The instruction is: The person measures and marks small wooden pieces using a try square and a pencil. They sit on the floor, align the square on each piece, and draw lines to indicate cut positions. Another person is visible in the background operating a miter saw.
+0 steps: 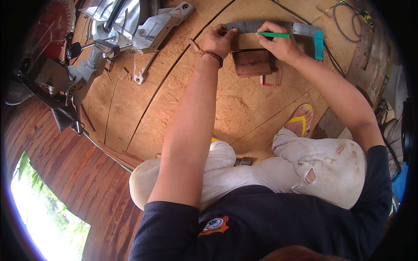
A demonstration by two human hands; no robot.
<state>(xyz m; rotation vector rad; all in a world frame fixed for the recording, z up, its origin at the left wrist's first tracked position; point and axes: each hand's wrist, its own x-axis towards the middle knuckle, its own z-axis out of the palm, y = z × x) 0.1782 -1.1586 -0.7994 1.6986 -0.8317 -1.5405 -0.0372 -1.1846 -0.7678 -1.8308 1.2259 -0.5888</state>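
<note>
Upper centre: our left hand [217, 41] is pinching a square [249, 27], right hand [281, 45] gripping a pencil [278, 35]. Marking is looking unfinished.

Could pass over the wooden floor [126, 104] between the power saw [93, 61] and the left forearm [187, 130], past a low wood scrap [193, 45]. Could also enter between left forearm and right forearm [337, 85], up to the small red frame [271, 84] and dark wooden block [252, 63]. Was obstructed lower right by the sandalled foot [301, 123]; was blocked farther up by the left hand [217, 41], right hand [278, 45] and teal-handled metal blade [302, 29].
</note>
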